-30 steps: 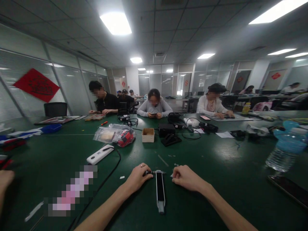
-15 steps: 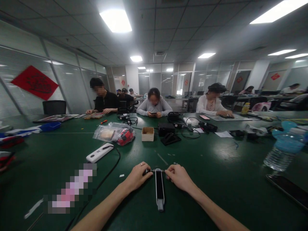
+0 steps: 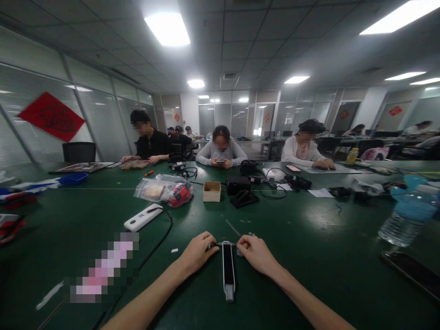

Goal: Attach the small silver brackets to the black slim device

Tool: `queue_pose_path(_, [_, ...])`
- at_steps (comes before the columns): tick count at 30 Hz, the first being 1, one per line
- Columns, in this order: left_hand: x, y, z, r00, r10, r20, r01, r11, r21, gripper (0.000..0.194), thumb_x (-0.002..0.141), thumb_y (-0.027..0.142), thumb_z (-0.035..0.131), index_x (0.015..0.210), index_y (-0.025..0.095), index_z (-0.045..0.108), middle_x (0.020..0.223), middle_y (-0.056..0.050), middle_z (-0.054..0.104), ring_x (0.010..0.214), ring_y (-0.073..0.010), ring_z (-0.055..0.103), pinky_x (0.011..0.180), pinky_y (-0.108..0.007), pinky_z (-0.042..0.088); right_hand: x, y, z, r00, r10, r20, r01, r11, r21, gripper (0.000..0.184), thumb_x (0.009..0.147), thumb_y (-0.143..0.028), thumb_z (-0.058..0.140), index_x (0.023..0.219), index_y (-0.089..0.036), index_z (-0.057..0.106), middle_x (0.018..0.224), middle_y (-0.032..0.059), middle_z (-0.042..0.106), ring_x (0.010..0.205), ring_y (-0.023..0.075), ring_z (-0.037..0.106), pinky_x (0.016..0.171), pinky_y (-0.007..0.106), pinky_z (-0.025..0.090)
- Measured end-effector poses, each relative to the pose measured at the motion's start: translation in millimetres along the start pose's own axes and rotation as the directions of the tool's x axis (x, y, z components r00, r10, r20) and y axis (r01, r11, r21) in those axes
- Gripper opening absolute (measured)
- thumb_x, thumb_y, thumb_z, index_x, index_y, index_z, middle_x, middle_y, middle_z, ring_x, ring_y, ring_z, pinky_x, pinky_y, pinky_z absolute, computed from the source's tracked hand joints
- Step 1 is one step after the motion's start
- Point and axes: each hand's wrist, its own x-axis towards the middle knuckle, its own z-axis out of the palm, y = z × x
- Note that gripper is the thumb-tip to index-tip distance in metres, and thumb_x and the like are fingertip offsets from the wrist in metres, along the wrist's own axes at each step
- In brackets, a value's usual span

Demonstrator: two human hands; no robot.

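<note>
A slim, elongated object with a black face and white rim [image 3: 228, 266] lies lengthwise on the green table [image 3: 292, 284], its short grey end piece [image 3: 229, 293] pointing at me. At its far end, my left hand [image 3: 197, 251] is closed in a pinch on the left side, with a small dark bit showing at the fingertips. Opposite it, my right hand [image 3: 257, 253] pinches close to the right side of the same end. A thin line seems to run between the fingertips across that end. What each hand grips is mostly hidden by the fingers.
Beyond my hands are a small open box [image 3: 211, 191], a plastic bag with red and tan contents [image 3: 165, 190] and a black device [image 3: 238, 184]. A white power strip [image 3: 143, 217] with a cord lies left. A water bottle [image 3: 400, 222] and phone [image 3: 409, 273] are right. People sit opposite.
The whole view has shifted very slightly. Both hands keep their pinches at the far end of the slim object, which lies in the same place.
</note>
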Motion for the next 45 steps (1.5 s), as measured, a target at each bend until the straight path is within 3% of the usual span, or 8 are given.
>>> queue_pose_path(8, [-0.8,5.1,1.0,0.997,-0.079,-0.025,0.079,0.997,-0.007,0.012,0.086,0.029,0.055,0.087,0.018,0.061,0.089,-0.003,0.061,0.082,-0.0168,0.056,0.071,-0.025,0.043,-6.5,-7.3,-2.2,0.996,-0.07,-0.06,0.056,0.977,-0.205,0.012,0.081,-0.019,0.054,0.084,-0.016,0.065,0.085,0.0044,0.064,0.079,0.0154,0.058,0.067,0.024,0.044])
queue_pose_path(17, [-0.4,7.1,0.6,0.993,-0.115,-0.038,0.115,0.993,0.005,0.017,0.085,0.034,0.056,0.086,0.019,0.063,0.088,-0.002,0.062,0.079,-0.0171,0.056,0.069,-0.026,0.043,-6.0,-6.3,-3.0,0.999,-0.043,-0.027,0.039,0.992,-0.12,0.013,0.083,-0.02,0.054,0.088,-0.015,0.064,0.087,0.0044,0.063,0.078,0.0143,0.058,0.068,0.024,0.045])
queue_pose_path(24, [-4.1,13.9,-9.6,0.999,0.03,0.016,-0.031,0.998,0.057,0.024,0.092,0.02,0.039,0.099,0.019,0.062,0.1,-0.006,0.062,0.089,-0.0173,0.058,0.081,-0.028,0.045,-3.2,-0.1,-1.0,0.997,-0.075,-0.027,0.071,0.992,-0.107,0.014,0.084,-0.019,0.052,0.087,-0.015,0.065,0.085,0.0041,0.063,0.075,0.0141,0.058,0.066,0.023,0.044])
queue_pose_path(37, [-3.6,12.0,-7.9,0.997,-0.072,0.021,0.072,0.997,0.008,0.019,0.09,0.024,0.047,0.091,0.02,0.065,0.091,-0.003,0.064,0.084,-0.0163,0.059,0.075,-0.026,0.044,-4.7,-3.6,-1.8,0.996,-0.088,-0.032,0.084,0.989,-0.125,0.013,0.084,-0.018,0.052,0.088,-0.016,0.064,0.085,0.0034,0.062,0.076,0.0143,0.057,0.068,0.024,0.043])
queue_pose_path(45, [-3.5,11.8,-1.2,0.991,-0.131,0.005,0.131,0.99,-0.059,0.011,0.086,0.028,0.054,0.081,0.019,0.059,0.081,0.0,0.058,0.074,-0.0151,0.053,0.063,-0.024,0.038,-4.8,-3.3,-2.4,0.992,-0.127,0.002,0.126,0.984,-0.129,0.009,0.082,-0.019,0.055,0.085,-0.017,0.063,0.083,0.0029,0.061,0.075,0.0144,0.056,0.066,0.023,0.041])
